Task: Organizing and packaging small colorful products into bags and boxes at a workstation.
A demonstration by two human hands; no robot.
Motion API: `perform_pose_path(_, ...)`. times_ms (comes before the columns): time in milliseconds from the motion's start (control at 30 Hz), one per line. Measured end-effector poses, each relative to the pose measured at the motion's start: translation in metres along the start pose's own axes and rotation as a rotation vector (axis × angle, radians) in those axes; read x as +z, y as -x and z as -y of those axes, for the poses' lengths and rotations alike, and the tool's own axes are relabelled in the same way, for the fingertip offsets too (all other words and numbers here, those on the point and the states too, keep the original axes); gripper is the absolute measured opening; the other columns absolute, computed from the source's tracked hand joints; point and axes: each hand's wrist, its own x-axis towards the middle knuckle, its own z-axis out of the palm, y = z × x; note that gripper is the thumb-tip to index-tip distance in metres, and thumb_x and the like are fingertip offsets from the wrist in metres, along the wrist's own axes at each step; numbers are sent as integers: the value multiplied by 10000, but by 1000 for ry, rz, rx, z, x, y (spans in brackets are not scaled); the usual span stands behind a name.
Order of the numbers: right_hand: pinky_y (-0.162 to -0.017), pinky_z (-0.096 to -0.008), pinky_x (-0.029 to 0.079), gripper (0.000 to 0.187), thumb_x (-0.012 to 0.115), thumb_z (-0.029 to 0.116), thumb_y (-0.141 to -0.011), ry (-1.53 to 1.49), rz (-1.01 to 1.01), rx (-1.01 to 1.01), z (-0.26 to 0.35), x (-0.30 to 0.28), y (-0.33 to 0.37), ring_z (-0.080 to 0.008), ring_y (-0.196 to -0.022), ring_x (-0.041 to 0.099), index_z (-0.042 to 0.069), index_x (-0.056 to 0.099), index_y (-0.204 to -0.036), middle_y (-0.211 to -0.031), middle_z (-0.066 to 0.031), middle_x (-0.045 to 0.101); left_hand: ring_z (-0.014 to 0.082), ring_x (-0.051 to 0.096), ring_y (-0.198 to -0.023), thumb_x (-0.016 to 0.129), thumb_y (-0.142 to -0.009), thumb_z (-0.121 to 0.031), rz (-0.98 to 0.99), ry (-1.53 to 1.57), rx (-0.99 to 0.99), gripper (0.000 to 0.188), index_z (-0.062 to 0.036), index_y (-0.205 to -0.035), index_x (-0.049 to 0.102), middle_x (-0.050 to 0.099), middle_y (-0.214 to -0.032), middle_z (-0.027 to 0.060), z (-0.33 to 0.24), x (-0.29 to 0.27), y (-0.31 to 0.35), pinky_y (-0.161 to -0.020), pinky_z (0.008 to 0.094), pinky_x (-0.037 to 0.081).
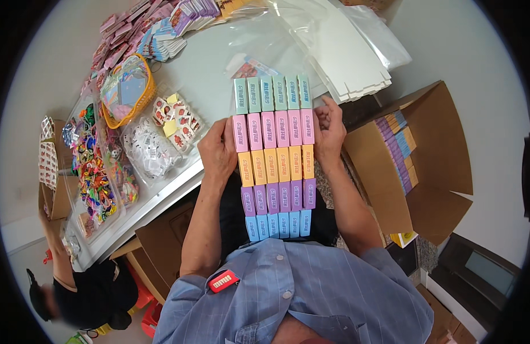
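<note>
Several rows of small boxes form one block in front of my body, reaching from the table edge toward my shirt. From far to near come mint green boxes [267, 94], pink boxes [268, 131], orange boxes [269, 165], purple boxes [271, 197] and blue boxes [279, 225]. My left hand [218, 148] grips the block's left side by the pink row, its fingers partly hidden. On the opposite side, my right hand [330, 132] presses against the same row with curled fingers. A clear plastic bag [248, 40] lies just beyond the green row.
White flat cartons [339, 57] lie at the table's far right. An open cardboard box [437, 149] with packed small boxes stands to the right. Leftward are a yellow basket [144, 103], bags of stickers [179, 123] and a tray of colourful trinkets [96, 172]. Another person [96, 292] works at lower left.
</note>
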Motion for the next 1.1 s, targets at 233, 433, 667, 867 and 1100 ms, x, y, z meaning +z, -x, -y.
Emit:
perform_pose_path(233, -787, -270, 520, 190, 609, 17, -990, 134, 2, -257, -4, 2, -14, -135, -859, 647, -24, 675, -1164, -949, -87, 685, 274, 681, -608, 702, -923, -127, -39, -132, 108, 146, 13, -965, 703, 691, -764, 166, 0, -2, 7, -574, 365, 526)
perform_pose_path(433, -746, -278, 515, 129, 609, 7, -980, 148, 2, -310, -3, -2, -3, -168, -822, 653, -28, 682, -1081, -914, -105, 681, 259, 687, -599, 730, -911, -157, -86, -133, 128, 176, -13, -1008, 699, 715, -825, 159, -1, 4, -18, -544, 352, 525)
perform_pose_path(667, -731, -296, 518, 96, 604, 1, -971, 172, -19, -355, -3, -5, 4, -205, -803, 659, -20, 675, -1032, -916, -111, 681, 280, 677, -597, 705, -931, -114, -141, -52, 158, 111, -14, -980, 694, 693, -760, 170, 0, 9, -9, -539, 354, 507)
perform_pose_path(867, -747, -313, 527, 95, 629, -44, -934, 176, -70, -496, 9, -5, -9, -224, -811, 655, -12, 664, -1016, -944, -125, 677, 276, 644, -569, 718, -911, -75, -177, -82, 232, 84, -3, -926, 677, 659, -712, 145, 9, 3, 11, -523, 356, 494)
perform_pose_path(1100, -765, -341, 533, 113, 634, -66, -915, 150, 103, -503, 8, -23, 21, -269, -871, 664, -12, 643, -1015, -974, -148, 672, 273, 619, -554, 736, -867, -35, -128, -123, 338, 79, -19, -911, 672, 634, -690, 120, 5, -5, 15, -495, 368, 477)
